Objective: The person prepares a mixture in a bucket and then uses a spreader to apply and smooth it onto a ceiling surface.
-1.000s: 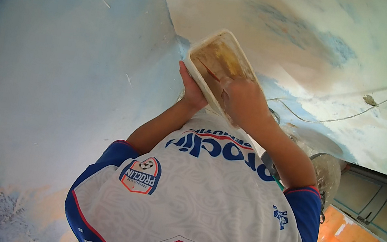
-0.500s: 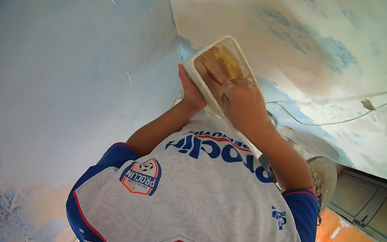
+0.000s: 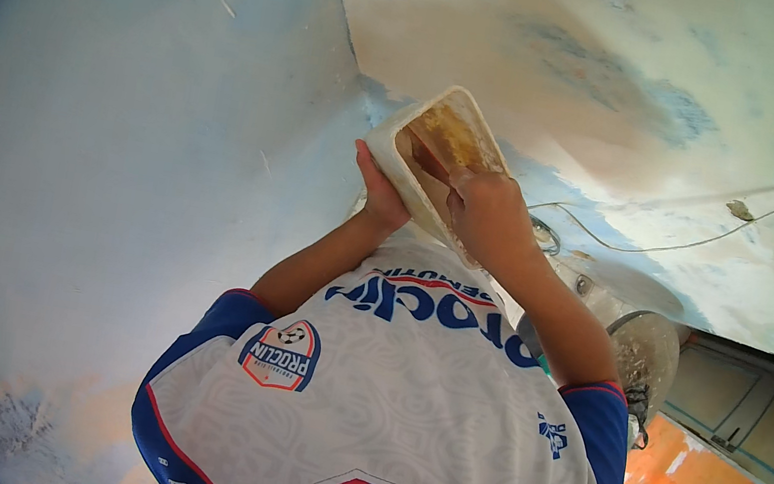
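Note:
In front of my chest is a whitish rectangular tub [image 3: 390,159], tilted, its inner wall smeared with yellow-brown residue. My left hand [image 3: 381,190] supports it from the left side and underneath, with the thumb up along the outer wall. My right hand [image 3: 493,213] reaches over the tub's right rim, fingers closed. From those fingers a flat reddish-brown scraper [image 3: 430,162] extends inside the tub; its handle is hidden by the hand. Pale, smooth material [image 3: 434,190] lies in the tub beside the scraper.
A bluish-white wall [image 3: 138,152] rises on the left, meeting a patchy surface [image 3: 575,79] at a corner. A thin cable [image 3: 649,251] runs across at the right. Beyond my right arm stand a plaster-spattered rounded container [image 3: 643,354] and grey panelled doors [image 3: 735,409].
The tub has dropped slightly and tilted further, showing more of its outer left wall. The scraper has turned inside it, with my right hand shifting a little downward. More of the spattered container shows.

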Action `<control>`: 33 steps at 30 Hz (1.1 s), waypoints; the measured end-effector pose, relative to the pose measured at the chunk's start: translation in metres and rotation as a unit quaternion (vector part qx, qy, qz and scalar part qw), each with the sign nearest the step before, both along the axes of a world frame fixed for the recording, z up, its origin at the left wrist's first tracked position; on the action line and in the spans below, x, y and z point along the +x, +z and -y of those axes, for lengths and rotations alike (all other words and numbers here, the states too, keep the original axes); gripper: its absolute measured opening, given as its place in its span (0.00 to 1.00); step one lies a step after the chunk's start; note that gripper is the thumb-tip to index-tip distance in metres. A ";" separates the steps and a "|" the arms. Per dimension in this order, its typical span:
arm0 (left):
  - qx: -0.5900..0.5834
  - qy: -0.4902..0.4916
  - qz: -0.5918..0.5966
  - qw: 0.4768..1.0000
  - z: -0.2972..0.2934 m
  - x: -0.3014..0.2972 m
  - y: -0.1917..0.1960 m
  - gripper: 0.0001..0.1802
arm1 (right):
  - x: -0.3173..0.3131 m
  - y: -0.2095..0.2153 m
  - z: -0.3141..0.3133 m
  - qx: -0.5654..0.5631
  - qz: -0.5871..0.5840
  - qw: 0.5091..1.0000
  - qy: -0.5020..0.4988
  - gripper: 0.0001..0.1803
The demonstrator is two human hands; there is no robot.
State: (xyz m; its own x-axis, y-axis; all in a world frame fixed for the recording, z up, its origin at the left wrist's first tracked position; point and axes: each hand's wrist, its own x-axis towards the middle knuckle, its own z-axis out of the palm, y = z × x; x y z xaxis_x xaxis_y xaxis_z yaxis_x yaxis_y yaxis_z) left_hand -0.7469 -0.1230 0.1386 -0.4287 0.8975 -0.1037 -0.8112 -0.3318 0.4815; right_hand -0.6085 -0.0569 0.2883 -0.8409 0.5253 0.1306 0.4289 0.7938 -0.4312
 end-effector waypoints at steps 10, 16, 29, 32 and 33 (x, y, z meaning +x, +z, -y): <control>0.008 -0.035 0.031 0.999 -0.001 -0.020 0.000 0.54 | -0.015 0.000 0.001 -0.032 -0.031 0.998 -0.039 0.04; -0.004 -0.093 -0.006 0.996 -0.003 -0.027 -0.008 0.57 | -0.013 -0.004 0.002 -0.058 -0.033 0.995 -0.070 0.05; -0.069 -0.127 0.028 0.989 0.002 -0.031 -0.012 0.55 | -0.005 -0.003 0.005 -0.056 -0.027 0.989 -0.133 0.06; -0.079 -0.130 0.072 0.986 0.006 -0.033 -0.008 0.56 | -0.004 0.003 0.001 -0.091 -0.016 0.990 -0.107 0.07; -0.077 -0.112 0.079 0.988 0.007 -0.031 -0.005 0.57 | -0.005 0.004 0.003 -0.092 -0.016 0.990 -0.108 0.07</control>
State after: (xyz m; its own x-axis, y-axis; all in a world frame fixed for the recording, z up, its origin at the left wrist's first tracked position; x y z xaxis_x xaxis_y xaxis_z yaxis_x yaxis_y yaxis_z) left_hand -0.7780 -0.1297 0.1339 -0.1892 0.9362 -0.2961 -0.9251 -0.0689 0.3734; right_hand -0.6137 -0.0602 0.2928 -0.7035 0.7094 0.0414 0.5630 0.5920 -0.5767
